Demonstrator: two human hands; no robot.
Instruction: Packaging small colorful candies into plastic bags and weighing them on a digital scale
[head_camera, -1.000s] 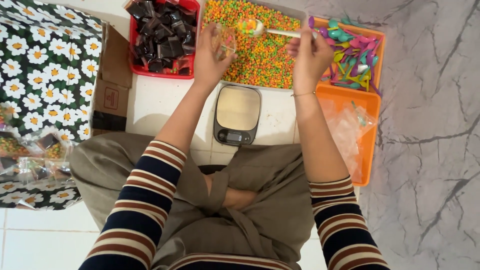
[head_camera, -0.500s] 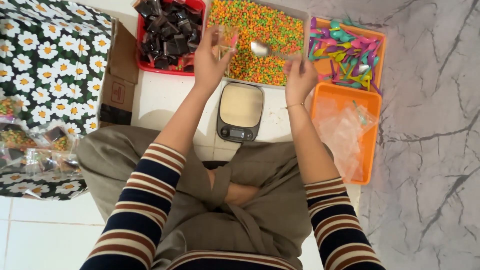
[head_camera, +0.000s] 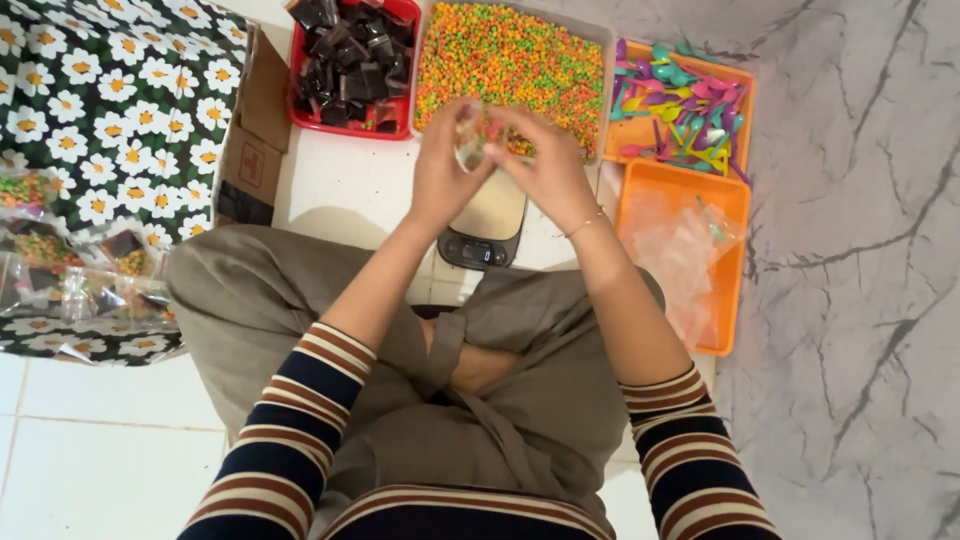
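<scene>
Clear pouch (head_camera: 478, 140) of coloured pellets held up between both hands, above the digital kitchen scale (head_camera: 487, 230), not resting on it.

Nearest: crossed legs in olive cloth, striped sleeves reaching forward. Then the left hand (head_camera: 440, 175), fingers curled and pinching the pouch's left side; the right hand (head_camera: 550, 170), fingertips pressed to its top right edge, thin bracelet at the wrist. Probably a filled pouch being gathered shut at the mouth; too blurred to tell how far closed.

Beyond, on the white tiles: a red tray (head_camera: 297, 112) of dark brown blocks, a clear tub (head_camera: 607, 60) of orange, green and yellow pellets, an orange tray (head_camera: 745, 110) of coloured plastic spoons, and a second orange tray (head_camera: 640, 185) of empty clear bags. Off to the left, finished packets (head_camera: 80, 280) on daisy-print cloth.

Next move, by judgement: mouth kept upward, grip kept firm, or pellets spilling over the scale.
</scene>
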